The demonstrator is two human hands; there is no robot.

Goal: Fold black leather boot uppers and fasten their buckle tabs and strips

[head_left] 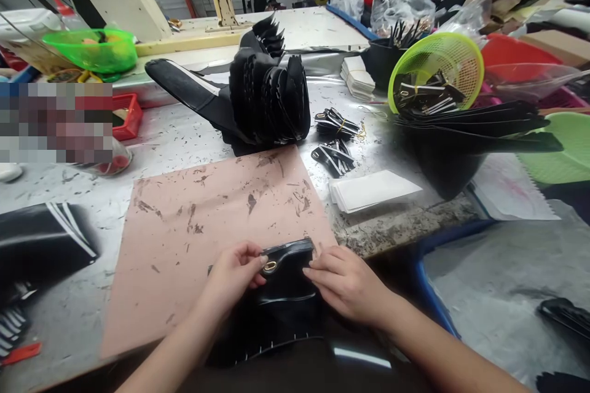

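My left hand (237, 270) is closed, with thumb and fingers pinching the left end of a small black strap (294, 250) beside its gold-coloured oval ring (270, 266). The strap lies along the top of a shiny black leather-like piece (288, 313), which hangs over the near edge of a pink board (198, 245). My right hand (348, 282) is closed at the right edge of that piece, by the strap's other end. Its fingertips are pressed together there. White tick marks run along a lower curved edge of the black material.
Black cut pieces (271, 98) stand stacked behind the board. Two bundles of small straps (338, 124) and folded white sheets (373, 190) lie to the right. A tilted yellow-green basket (461, 52) holds more straps. Another black piece (41, 233) lies at left.
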